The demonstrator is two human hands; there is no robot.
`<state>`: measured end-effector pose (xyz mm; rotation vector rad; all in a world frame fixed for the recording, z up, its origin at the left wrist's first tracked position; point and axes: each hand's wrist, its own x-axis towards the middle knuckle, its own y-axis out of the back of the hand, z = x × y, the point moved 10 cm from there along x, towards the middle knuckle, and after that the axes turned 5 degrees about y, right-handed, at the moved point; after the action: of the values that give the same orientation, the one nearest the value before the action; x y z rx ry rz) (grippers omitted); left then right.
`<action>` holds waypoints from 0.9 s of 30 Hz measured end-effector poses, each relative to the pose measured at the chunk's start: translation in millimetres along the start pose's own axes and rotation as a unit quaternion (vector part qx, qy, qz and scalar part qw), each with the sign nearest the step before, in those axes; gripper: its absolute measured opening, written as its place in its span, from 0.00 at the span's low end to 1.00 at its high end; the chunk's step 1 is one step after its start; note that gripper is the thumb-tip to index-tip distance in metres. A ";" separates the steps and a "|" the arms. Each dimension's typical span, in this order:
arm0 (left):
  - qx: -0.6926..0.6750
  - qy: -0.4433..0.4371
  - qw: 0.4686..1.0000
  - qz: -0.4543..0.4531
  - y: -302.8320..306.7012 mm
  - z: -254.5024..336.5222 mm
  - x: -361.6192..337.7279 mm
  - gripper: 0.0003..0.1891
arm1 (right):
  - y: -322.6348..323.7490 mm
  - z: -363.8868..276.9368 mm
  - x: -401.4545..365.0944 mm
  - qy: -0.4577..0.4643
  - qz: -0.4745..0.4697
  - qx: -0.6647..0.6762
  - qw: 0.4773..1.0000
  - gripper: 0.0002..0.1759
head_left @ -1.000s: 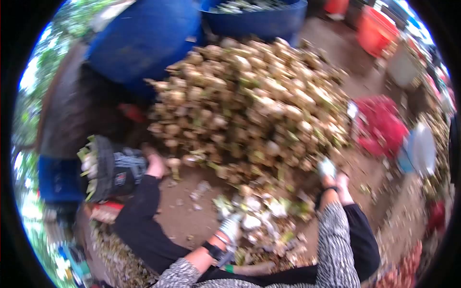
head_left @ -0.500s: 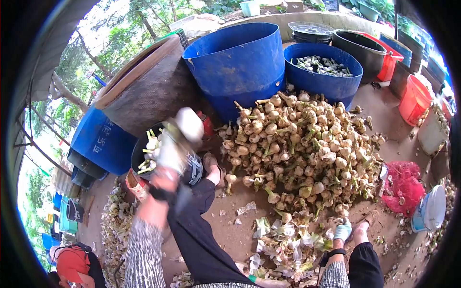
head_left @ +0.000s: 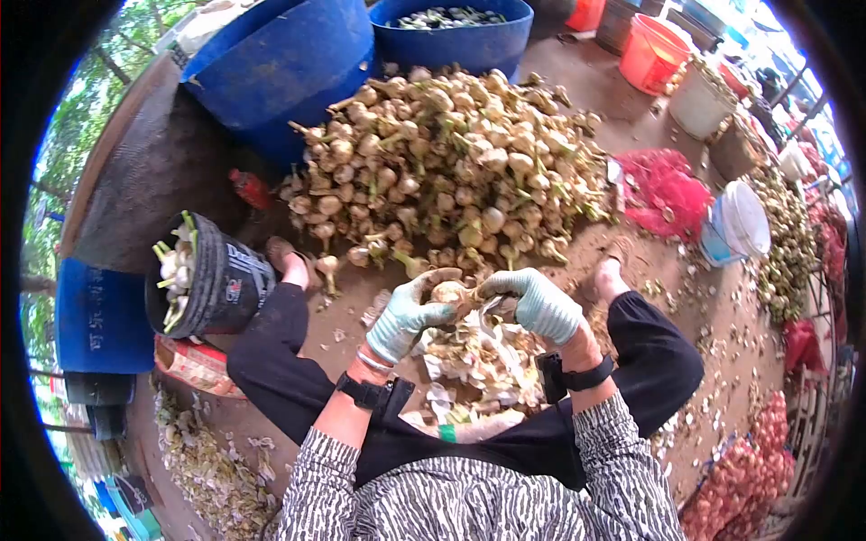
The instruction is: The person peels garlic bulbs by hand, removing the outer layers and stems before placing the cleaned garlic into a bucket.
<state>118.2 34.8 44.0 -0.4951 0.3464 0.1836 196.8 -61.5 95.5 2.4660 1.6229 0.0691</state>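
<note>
Both my gloved hands meet in front of me over the ground. My left hand grips a garlic bulb by its side. My right hand pinches the same bulb's skin from the right. Below them lies a heap of peeled garlic skins between my legs. A large pile of unpeeled garlic bulbs with stems spreads just beyond my hands. A black bucket holding peeled garlic stands to my left, by my left foot.
Two blue tubs stand behind the garlic pile. A red mesh sack and a white-and-blue bucket sit at the right, with orange buckets farther back. More garlic and skins litter the ground at left and right.
My left hand has come down from the black bucket at the left to the middle. My right hand has risen from the skins heap. Both now hold one garlic bulb.
</note>
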 end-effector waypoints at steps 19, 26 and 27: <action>0.522 -0.284 0.777 0.205 -49.8 1.7 -46.7 0.36 | -56.4 124.6 -54.8 -0.132 0.252 0.427 0.858 0.16; 0.519 -0.275 0.777 0.226 -56.7 2.0 -53.9 0.34 | -50.2 115.4 -52.7 -0.112 0.287 0.393 0.866 0.14; 0.519 -0.274 0.778 0.225 -55.8 0.3 -53.5 0.34 | -50.3 114.6 -53.6 -0.114 0.287 0.393 0.866 0.14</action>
<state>82.9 -18.1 88.0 0.7611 -0.0554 0.5444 146.1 -106.2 -22.7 3.2908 0.8372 -0.9411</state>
